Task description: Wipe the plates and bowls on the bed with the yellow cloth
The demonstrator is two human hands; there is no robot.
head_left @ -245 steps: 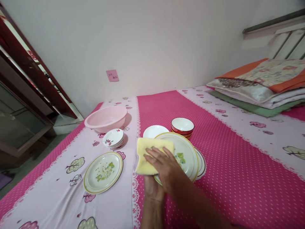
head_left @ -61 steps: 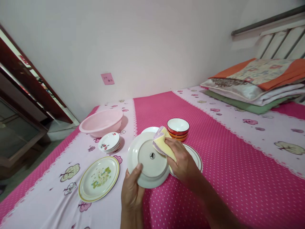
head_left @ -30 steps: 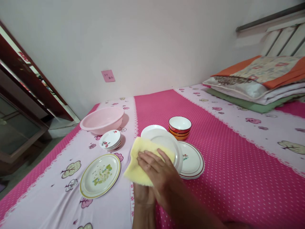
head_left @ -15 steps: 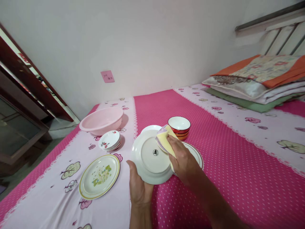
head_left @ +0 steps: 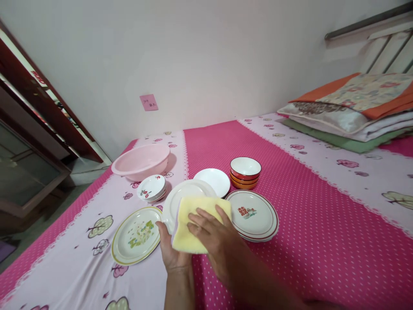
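My left hand (head_left: pixel 174 254) supports a white plate (head_left: pixel 171 202) from below, its thumb up at the near left edge and its other fingers hidden beneath. The plate's underside faces up. With fingers spread, my right hand (head_left: pixel 213 232) presses a yellow cloth (head_left: pixel 190 234) against that underside, covering much of the near half. Left of the held plate lies a yellow-rimmed plate (head_left: pixel 137 234) with a green print. To the right rest brown-rimmed plates (head_left: pixel 254 215) with a red design. Just behind, a plain white plate (head_left: pixel 214 178) is partly covered by the held one.
A pink basin (head_left: pixel 142 161) stands at the back left, with a stack of small floral dishes (head_left: pixel 151 187) before it. Red and orange bowls (head_left: pixel 245 172) are stacked behind the brown-rimmed plates. Folded bedding (head_left: pixel 351 110) lies at the far right, and a wall (head_left: pixel 213 60) rises behind.
The cloth has come from the plate's upper right side to its near half and now lies spread flatter under my right hand. My left hand and the held plate have shifted left.
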